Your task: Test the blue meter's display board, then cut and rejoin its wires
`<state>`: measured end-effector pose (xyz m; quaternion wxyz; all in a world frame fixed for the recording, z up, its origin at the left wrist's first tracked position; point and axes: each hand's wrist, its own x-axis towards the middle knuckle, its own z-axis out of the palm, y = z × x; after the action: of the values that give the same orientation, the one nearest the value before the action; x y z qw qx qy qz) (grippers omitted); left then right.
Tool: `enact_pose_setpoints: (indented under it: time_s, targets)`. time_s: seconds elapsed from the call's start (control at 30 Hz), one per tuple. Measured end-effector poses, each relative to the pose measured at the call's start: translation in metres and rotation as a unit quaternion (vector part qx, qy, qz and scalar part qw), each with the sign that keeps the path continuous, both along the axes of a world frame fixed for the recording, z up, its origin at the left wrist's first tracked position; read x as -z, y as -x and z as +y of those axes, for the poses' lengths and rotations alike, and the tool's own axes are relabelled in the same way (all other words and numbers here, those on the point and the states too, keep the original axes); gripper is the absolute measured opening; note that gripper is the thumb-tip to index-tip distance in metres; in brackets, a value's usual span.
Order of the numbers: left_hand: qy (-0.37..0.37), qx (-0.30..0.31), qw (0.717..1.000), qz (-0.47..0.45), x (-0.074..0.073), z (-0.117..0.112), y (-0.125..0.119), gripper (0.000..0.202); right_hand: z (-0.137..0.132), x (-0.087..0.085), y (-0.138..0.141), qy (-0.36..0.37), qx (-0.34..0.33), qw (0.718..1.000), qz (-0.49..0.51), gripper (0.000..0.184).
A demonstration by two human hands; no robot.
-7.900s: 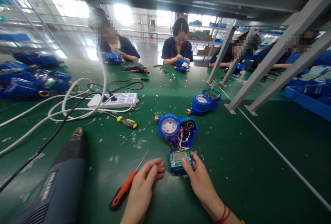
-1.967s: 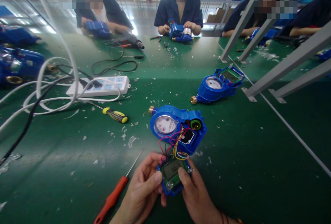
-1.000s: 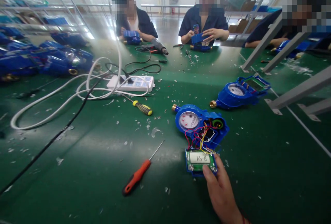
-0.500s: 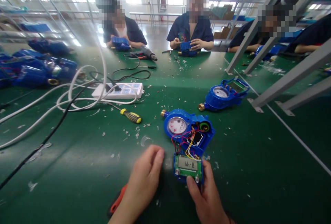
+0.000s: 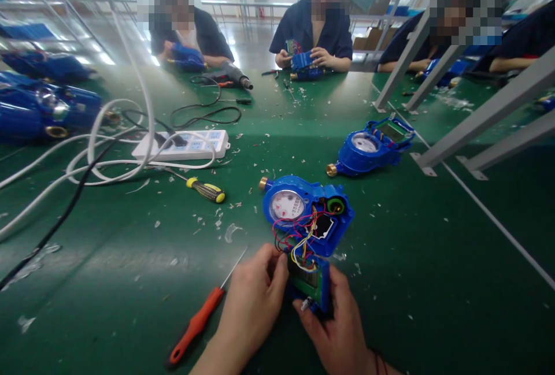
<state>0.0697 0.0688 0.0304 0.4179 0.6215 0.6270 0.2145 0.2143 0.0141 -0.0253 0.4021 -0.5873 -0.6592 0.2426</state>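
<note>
An opened blue water meter lies on the green table, its dial up and coloured wires trailing from it. The wires run to a small blue display module with a green circuit board, tipped up on its edge. My left hand and my right hand both grip this module, fingers curled round its sides. An orange-handled screwdriver rests on the table just left of my left hand.
A second blue meter lies further right. A yellow-black screwdriver, a white power strip with looping cables and several blue meters sit to the left. Other people work across the table. Grey frame legs slant at right.
My left hand has moved from the table onto the display module. The module, flat with its screen up half a second ago, now stands tilted on edge between both hands.
</note>
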Motion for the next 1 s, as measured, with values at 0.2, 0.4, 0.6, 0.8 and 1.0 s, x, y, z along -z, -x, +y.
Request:
enact_pose_setpoints:
  time_s: [0.2, 0.4, 0.6, 0.8, 1.0]
  targets:
    - [-0.021, -0.027, 0.999, 0.009, 0.005, -0.002, -0.003, 0.024, -0.004, 0.002, -0.001, -0.012, 0.001, 1.0, -0.022, 0.055]
    - [0.089, -0.062, 0.964, -0.243, 0.012, 0.0, 0.003, 0.029, -0.001, -0.001, -0.001, 0.004, 0.023, 0.999, 0.033, 0.053]
    - [0.217, -0.056, 0.871, -0.438, 0.02, -0.001, 0.008, 0.03, 0.001, -0.005, -0.002, -0.001, 0.024, 0.998, 0.064, 0.051]
    - [0.253, -0.068, 0.833, -0.488, 0.019, -0.003, 0.008, 0.02, 0.002, -0.006, -0.003, 0.052, 0.016, 0.987, 0.152, 0.052]
    - [0.286, -0.097, 0.776, -0.553, 0.023, -0.001, 0.007, 0.01, 0.003, -0.006, -0.001, 0.126, -0.015, 0.945, 0.301, 0.047]
